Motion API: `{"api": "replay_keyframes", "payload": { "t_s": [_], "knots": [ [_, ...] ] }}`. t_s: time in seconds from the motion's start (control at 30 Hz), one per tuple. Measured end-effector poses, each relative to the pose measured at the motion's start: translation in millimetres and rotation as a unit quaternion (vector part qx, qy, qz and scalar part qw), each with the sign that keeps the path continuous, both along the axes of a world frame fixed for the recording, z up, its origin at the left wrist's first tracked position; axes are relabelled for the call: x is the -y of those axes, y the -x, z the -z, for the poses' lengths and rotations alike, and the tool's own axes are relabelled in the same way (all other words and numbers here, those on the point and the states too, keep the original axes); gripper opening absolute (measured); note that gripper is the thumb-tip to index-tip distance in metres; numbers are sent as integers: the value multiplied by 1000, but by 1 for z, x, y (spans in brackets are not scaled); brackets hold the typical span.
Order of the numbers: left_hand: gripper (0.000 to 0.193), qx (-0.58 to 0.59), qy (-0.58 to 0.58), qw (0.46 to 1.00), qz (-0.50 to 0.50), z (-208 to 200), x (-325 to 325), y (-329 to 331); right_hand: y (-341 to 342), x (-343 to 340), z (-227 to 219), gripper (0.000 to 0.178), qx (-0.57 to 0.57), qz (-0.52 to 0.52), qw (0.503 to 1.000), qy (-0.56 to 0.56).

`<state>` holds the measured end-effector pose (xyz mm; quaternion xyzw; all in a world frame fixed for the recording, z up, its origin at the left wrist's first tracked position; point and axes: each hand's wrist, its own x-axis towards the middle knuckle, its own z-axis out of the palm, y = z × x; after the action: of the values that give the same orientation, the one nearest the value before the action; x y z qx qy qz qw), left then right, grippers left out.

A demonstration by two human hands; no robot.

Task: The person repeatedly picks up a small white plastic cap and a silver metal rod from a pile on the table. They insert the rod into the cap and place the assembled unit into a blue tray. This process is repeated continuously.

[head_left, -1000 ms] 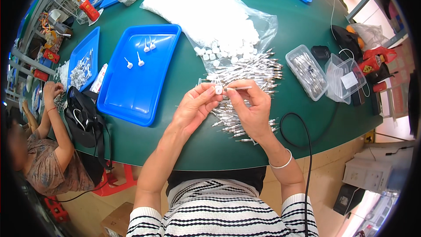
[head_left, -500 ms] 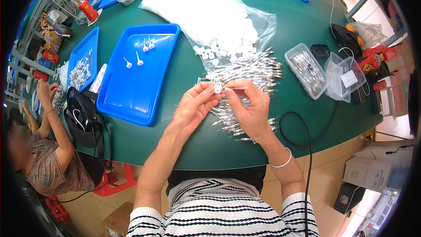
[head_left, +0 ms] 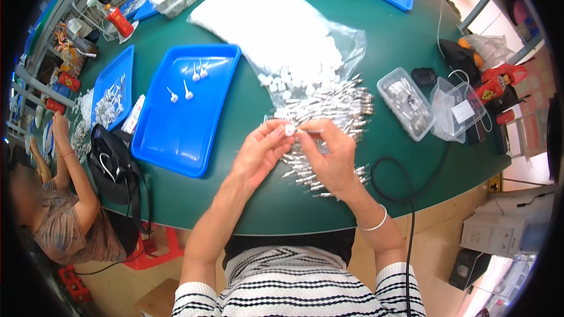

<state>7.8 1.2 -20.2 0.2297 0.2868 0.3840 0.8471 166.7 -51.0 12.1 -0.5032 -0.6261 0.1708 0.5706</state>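
Note:
My left hand pinches a small round white plastic cap between thumb and forefinger. My right hand is closed on a thin metal rod, mostly covered by the fingers, with its end against the cap; whether it sits inside the cap cannot be told. Below and beyond both hands lies a pile of slim metal rods. Loose white caps spill from a large clear plastic bag behind the pile. Left of my hands, a blue tray holds several caps with rods standing out of them.
To the right are a clear box of rods, stacked clear containers and a black cable. A black bag and a second blue tray lie left, where another person sits at the green table.
The whole view has shifted slightly, so the table's contents appear lower. My hands stay together around the cap and rod, with only small finger movement.

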Motion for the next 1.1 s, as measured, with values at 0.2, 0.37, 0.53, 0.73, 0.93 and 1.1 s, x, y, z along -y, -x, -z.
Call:
{"api": "replay_keyframes", "payload": {
  "t_s": [0.2,0.37,0.53,0.73,0.93,1.1],
  "knots": [
    [21,21,11,1000,-8,2,0,1,1,-2,1,11,-2,-9,1000,-6],
    [23,24,25,999,-2,6,-1,-1,-2,-2,3,12,15,-11,1000,-18],
    [26,23,31,999,-2,2,1,0,0,-1,1,12,17,-14,1000,-14],
    [25,10,9,1000,4,0,0,1,-1,-1,-1,12,29,-18,999,-8],
    [26,-10,-13,1000,4,0,1,-1,-1,-1,-1,12,29,-16,999,-3],
    [28,-14,-19,1000,8,-2,1,0,-2,-2,0,12,30,-15,999,-2]
  ]
}}
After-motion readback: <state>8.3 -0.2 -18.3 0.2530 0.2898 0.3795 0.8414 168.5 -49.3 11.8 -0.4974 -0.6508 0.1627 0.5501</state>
